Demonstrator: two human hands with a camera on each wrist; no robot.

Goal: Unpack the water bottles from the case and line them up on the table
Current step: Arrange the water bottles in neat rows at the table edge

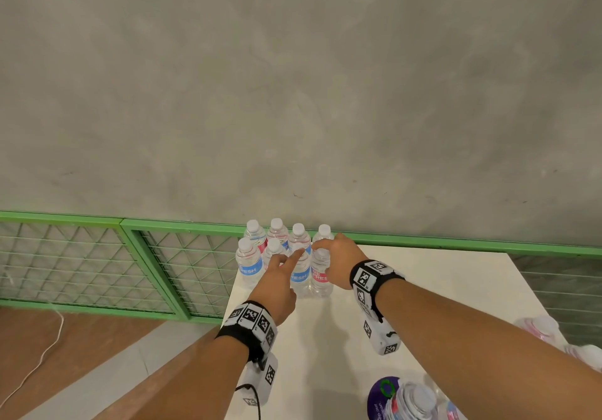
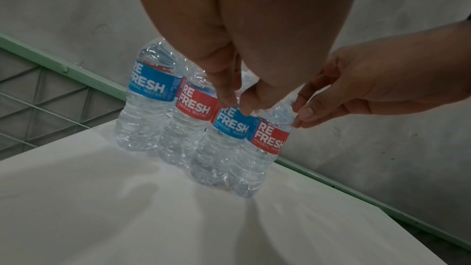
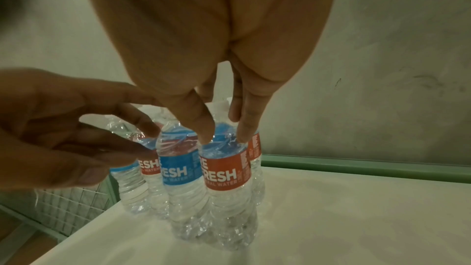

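Observation:
Several clear water bottles with blue or red labels stand in two rows at the far left corner of the white table (image 1: 423, 289). My right hand (image 1: 321, 247) reaches down over the rightmost front bottle, the red-labelled bottle (image 1: 321, 276), and its thumb and fingers pinch the bottle's neck (image 3: 224, 132). My left hand (image 1: 293, 256) hovers beside it with loose fingers, its index fingertip touching the cap of the neighbouring blue-labelled bottle (image 1: 299, 278). In the left wrist view the fingers (image 2: 229, 96) hang just above that blue-labelled bottle (image 2: 229, 128), next to the red-labelled bottle (image 2: 270, 138).
More bottles in clear wrap (image 1: 413, 400) lie at the near right of the table, with others (image 1: 537, 325) at its right edge. A green mesh fence (image 1: 81, 256) runs behind and left of the table. A white cable (image 1: 42, 354) trails on the floor.

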